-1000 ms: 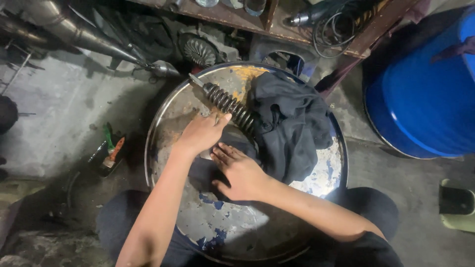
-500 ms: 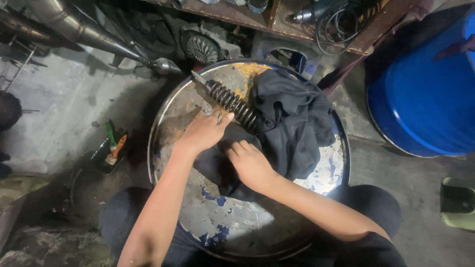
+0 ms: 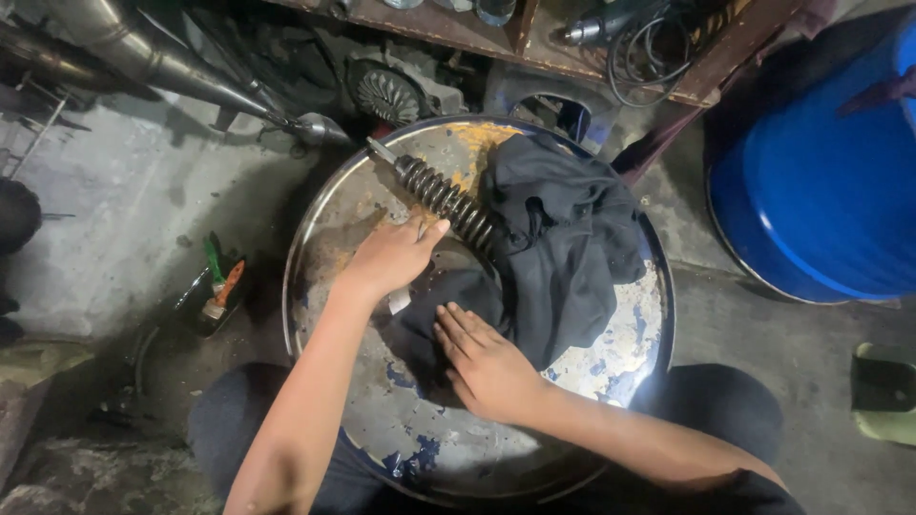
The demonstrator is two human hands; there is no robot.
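Nearest, dark-trousered knees either side of a round metal drum lid [image 3: 611, 381], its blue paint flaking. On it, right hand [image 3: 487, 362] flat and open, fingers spread, pressing down the near edge of a dark cloth [image 3: 563, 238]; gripping nothing. Just beyond, left hand [image 3: 391, 256] open too, palm down, fingertips touching the black coil spring of a shock absorber [image 3: 444, 195], not closed around it. Shock absorber lying slantwise across the lid's far half, lower end tucked under the cloth, upper end bare near the rim. Left of the lid, on the concrete floor, a small brush [image 3: 218, 294] in a tin. Right, a blue barrel [image 3: 821, 191]. Farthest, a chrome exhaust pipe [image 3: 162, 67] and a wooden shelf [image 3: 534, 43] with cables.
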